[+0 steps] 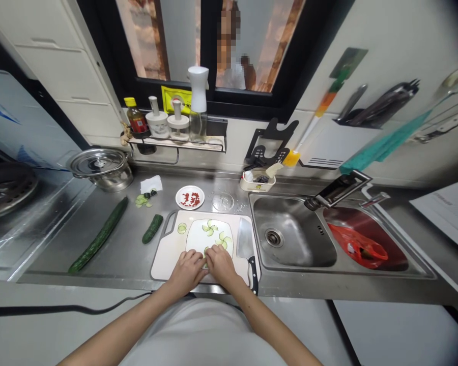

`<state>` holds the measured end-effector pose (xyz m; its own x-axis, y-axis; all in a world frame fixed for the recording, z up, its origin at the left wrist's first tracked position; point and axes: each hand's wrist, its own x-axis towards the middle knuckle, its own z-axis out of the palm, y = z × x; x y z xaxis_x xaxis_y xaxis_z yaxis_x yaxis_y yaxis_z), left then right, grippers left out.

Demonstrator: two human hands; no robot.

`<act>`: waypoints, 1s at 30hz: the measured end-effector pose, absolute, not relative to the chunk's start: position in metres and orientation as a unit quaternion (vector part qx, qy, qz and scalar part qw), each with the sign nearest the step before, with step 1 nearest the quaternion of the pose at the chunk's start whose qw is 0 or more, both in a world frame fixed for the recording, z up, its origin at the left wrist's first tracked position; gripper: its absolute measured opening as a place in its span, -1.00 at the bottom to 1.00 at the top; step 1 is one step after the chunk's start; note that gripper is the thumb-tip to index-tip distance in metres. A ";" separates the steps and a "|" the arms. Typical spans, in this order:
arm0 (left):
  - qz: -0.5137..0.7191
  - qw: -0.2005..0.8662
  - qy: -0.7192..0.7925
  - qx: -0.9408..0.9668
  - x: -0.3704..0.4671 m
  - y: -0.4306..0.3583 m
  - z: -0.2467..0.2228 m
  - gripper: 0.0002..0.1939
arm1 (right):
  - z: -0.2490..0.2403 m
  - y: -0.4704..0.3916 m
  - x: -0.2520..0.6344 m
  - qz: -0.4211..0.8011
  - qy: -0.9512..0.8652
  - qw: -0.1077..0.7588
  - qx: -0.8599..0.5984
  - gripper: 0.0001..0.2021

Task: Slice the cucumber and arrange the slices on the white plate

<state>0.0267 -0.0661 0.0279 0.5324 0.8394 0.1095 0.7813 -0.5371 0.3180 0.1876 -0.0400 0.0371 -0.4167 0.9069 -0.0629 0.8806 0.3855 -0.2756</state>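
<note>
A white square plate [195, 237] lies on the cutting board [168, 261]. Two pinwheels of thin cucumber slices [209, 227] are on its upper part. My left hand [187, 272] and my right hand [220, 265] meet over the plate's near edge, fingers bent and close together around small green cucumber pieces; exactly which fingers grip them is hidden. A few loose slices [182, 228] sit on the board left of the plate. To the right, a cleaver [245, 239] rests with its black handle toward me. A small plate of red pieces [190, 197] stands behind the board.
A long cucumber [99, 236] and a short cucumber piece [152, 229] lie left of the board, near cucumber scraps [143, 200]. A lidded steel pot [107, 170] stands behind. On the right, the double sink [295, 231] holds a red bag [359, 248].
</note>
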 end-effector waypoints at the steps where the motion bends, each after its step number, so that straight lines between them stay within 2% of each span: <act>1: 0.129 0.118 0.469 0.866 0.027 -0.067 0.027 -0.77 | 0.036 -0.041 0.188 0.133 -0.830 0.052 -0.539 -0.84; 7: 0.196 0.154 0.505 0.826 0.024 -0.060 0.028 -0.76 | 0.033 -0.046 0.195 0.143 -0.816 0.132 -0.544 -0.83; 12: 0.244 0.116 0.646 0.714 0.002 -0.024 0.026 -0.68 | 0.035 -0.051 0.202 0.146 -0.799 0.194 -0.550 -0.80; 19: 0.197 0.082 0.747 0.629 -0.012 0.012 0.014 -0.59 | 0.034 -0.053 0.205 0.128 -0.791 0.231 -0.551 -0.79; 30: 0.147 0.055 0.754 0.638 -0.010 0.020 0.004 -0.66 | 0.025 -0.057 0.202 0.131 -0.783 0.259 -0.550 -0.77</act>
<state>-0.0099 0.0202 0.0038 -0.1789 0.9783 0.1041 0.9460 0.1420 0.2915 0.2024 -0.0571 0.0249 -0.2616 0.9292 0.2612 0.7933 0.3611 -0.4901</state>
